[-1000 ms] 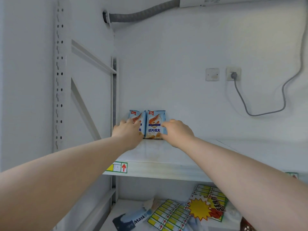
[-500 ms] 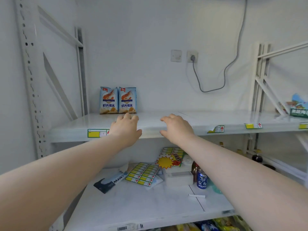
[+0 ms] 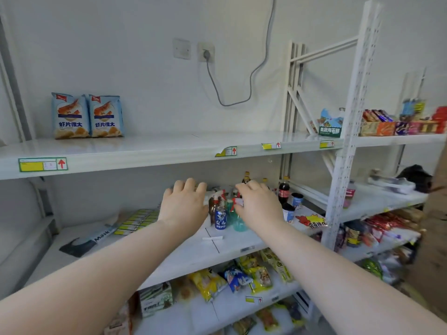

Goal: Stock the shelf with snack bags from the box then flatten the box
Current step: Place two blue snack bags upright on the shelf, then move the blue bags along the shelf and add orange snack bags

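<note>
Head view.

1. Hands. The left hand (image 3: 183,206) and the right hand (image 3: 258,206) are extended forward side by side, palms down, with a gap between them. The fingers of both hands are relaxed and slightly bent. Neither hand holds or touches anything. Both hover in front of the middle shelf (image 3: 169,259), below the level of the upper shelf (image 3: 169,146).

2. Task items. Two blue snack bags stand upright on the upper shelf at its left end, against the back wall. The left bag (image 3: 70,116) and the right bag (image 3: 106,116) stand side by side with their edges touching, fronts facing out. They are well apart from both hands. A brown surface (image 3: 435,213) shows at the right edge of the view; whether it is the box cannot be told.

3. Surroundings.
- A yellow price label (image 3: 42,164) is fixed to the front edge of the upper shelf, below the bags.
- A blue drink can (image 3: 220,220) stands on the middle shelf between the two hands, with bottles behind it.
- A dark pack marked "Mask" (image 3: 79,243) lies flat on the left part of the middle shelf.
- Mixed snack packs (image 3: 232,276) lie on the lower shelf.
- A grey cable (image 3: 242,93) hangs from a wall socket (image 3: 206,53) above the upper shelf.
</note>
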